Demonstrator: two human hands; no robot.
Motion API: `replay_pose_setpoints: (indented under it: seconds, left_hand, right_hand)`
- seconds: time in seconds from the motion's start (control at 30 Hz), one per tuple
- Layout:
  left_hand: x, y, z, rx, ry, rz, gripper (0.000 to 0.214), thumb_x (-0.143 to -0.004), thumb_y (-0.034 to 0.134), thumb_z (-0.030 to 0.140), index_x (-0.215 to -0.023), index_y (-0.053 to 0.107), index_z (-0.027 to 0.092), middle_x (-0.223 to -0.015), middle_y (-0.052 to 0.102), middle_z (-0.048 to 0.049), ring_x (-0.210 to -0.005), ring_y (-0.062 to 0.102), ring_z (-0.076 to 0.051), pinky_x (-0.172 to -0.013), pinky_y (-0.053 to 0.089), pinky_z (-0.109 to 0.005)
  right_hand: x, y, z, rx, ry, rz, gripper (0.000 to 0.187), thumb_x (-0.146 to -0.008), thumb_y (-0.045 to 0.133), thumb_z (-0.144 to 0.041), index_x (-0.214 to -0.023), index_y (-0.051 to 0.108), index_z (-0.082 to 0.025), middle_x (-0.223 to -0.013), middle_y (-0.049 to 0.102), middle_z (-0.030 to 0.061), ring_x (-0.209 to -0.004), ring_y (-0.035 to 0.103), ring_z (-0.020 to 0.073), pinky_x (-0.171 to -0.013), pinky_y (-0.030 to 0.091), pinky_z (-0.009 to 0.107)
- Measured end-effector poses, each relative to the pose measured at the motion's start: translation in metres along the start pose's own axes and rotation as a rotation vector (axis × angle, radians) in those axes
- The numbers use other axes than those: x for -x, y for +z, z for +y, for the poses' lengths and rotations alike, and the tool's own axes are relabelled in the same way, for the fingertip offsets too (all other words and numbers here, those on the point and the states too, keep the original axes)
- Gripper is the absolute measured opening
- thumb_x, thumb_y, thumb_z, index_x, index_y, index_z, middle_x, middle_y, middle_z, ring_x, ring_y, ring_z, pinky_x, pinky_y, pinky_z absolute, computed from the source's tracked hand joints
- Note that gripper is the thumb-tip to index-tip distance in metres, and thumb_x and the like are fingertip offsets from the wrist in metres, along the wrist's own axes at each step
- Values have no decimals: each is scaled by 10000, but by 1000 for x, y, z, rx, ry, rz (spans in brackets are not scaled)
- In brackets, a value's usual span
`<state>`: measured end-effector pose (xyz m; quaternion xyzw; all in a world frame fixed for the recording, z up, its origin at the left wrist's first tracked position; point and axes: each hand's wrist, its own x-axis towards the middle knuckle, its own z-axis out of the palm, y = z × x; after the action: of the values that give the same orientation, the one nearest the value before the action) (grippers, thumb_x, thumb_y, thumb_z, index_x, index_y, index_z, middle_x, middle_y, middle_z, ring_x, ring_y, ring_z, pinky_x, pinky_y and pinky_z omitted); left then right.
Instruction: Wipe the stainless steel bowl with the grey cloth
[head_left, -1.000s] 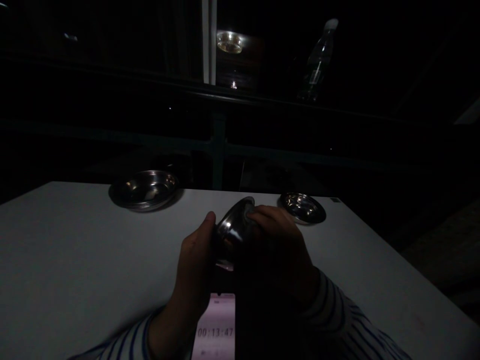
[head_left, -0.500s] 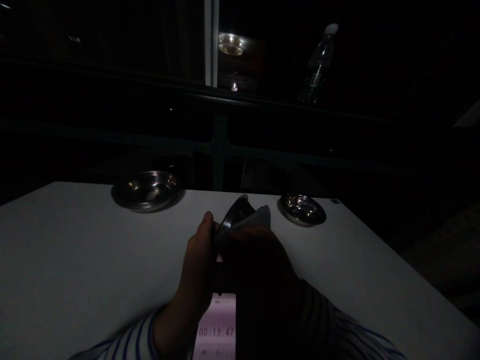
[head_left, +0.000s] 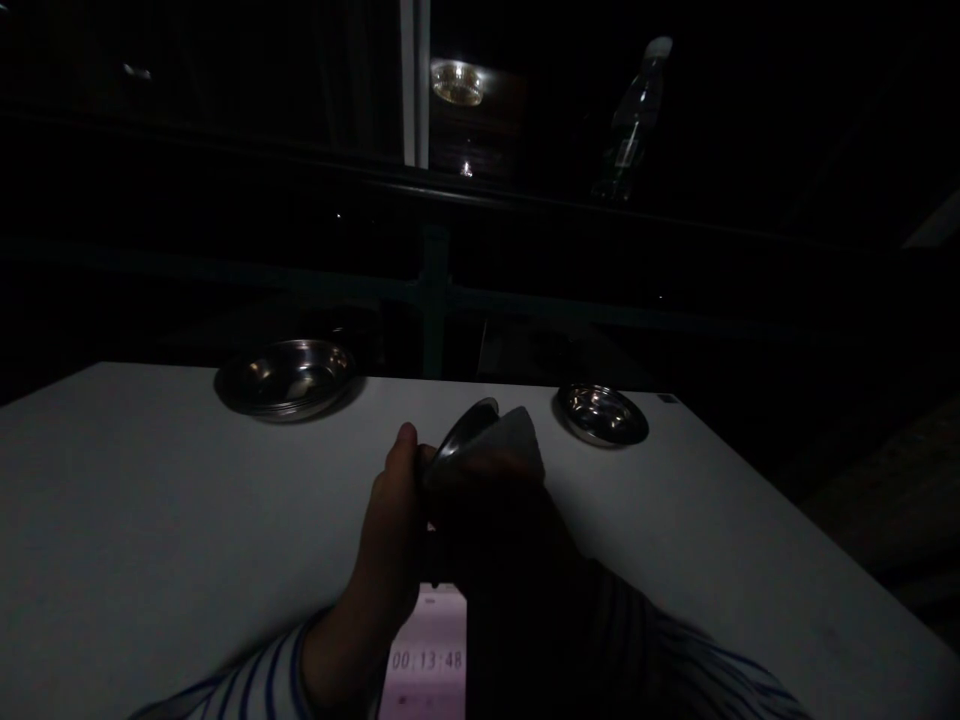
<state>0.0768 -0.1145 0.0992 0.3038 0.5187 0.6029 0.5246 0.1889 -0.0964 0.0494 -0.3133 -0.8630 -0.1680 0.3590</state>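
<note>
My left hand (head_left: 390, 545) grips a shiny metal dish (head_left: 466, 425) by its near side, thumb upright along the edge. The dish is tilted nearly on edge, and its lower part is hidden. My right hand (head_left: 517, 530) lies in deep shadow against the dish. It is closed on a pale grey cloth (head_left: 517, 435), whose tip sticks out above the fingers; whether it is fabric or paper is too dark to tell. Below both hands, a lit phone (head_left: 427, 655) on the table shows a timer reading 00:13:48.
A larger stack of steel dishes (head_left: 289, 400) sits at the back left of the white table (head_left: 187, 510). Smaller steel dishes (head_left: 602, 425) stand at the back right. Beyond the table edge, a clear bottle (head_left: 634, 125) stands on a dark ledge.
The cloth and my right hand have shifted slightly against the dish, with more of the cloth showing. The timer has gone from 13:47 to 13:48. The view has moved a little.
</note>
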Motion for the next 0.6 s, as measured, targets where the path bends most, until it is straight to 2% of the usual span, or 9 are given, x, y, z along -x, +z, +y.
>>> replay_pose_setpoints:
  seconds: [0.07, 0.13, 0.23, 0.37, 0.47, 0.6]
  left_hand:
    - [-3, 0, -1, 21, -8, -4, 394, -699, 533, 530, -488, 460, 205, -438, 431, 48, -416, 396, -109, -445, 324, -245]
    - [-6, 0, -1, 30, -26, -24, 422, -705, 513, 550, -475, 442, 203, -430, 411, 52, -405, 373, -103, -434, 310, -243]
    - [-8, 0, -1, 33, -41, -65, 467, -719, 475, 577, -448, 392, 206, -411, 349, 61, -387, 321, -90, -418, 287, -237]
    - [-7, -2, -1, 7, -41, -94, 467, -718, 468, 585, -460, 383, 205, -415, 346, 59, -389, 320, -89, -416, 297, -234]
    - [-4, -2, 0, -12, -26, -80, 470, -726, 458, 585, -458, 388, 205, -403, 362, 54, -381, 329, -92, -412, 303, -234]
    - [-2, 0, 3, 9, -35, -44, 481, -732, 447, 591, -446, 394, 208, -374, 378, 50, -362, 348, -96, -410, 312, -233]
  right_hand:
    - [5, 9, -2, 5, -12, 15, 240, -874, 439, -274, -1080, 549, -215, -1003, 620, 64, -980, 538, 192, -912, 410, 349]
    - [5, 7, -2, -37, -21, -18, 236, -865, 460, -275, -1070, 551, -201, -994, 618, 61, -968, 540, 182, -918, 404, 339]
    - [-4, -8, 2, -60, 8, -29, 273, -847, 492, -259, -1102, 538, -173, -968, 621, 48, -921, 543, 179, -854, 422, 338]
    - [-13, -28, 12, -38, 74, 50, 283, -843, 498, -346, -1058, 560, -172, -1050, 599, 80, -981, 520, 224, -846, 423, 388]
    - [-12, -32, 21, -80, 199, 62, 264, -874, 445, -308, -1063, 561, -164, -1092, 580, 93, -1025, 502, 214, -863, 434, 371]
    - [-10, -32, 29, -149, 384, 100, 271, -912, 358, -239, -1063, 567, -153, -1052, 594, 84, -971, 529, 184, -852, 450, 344]
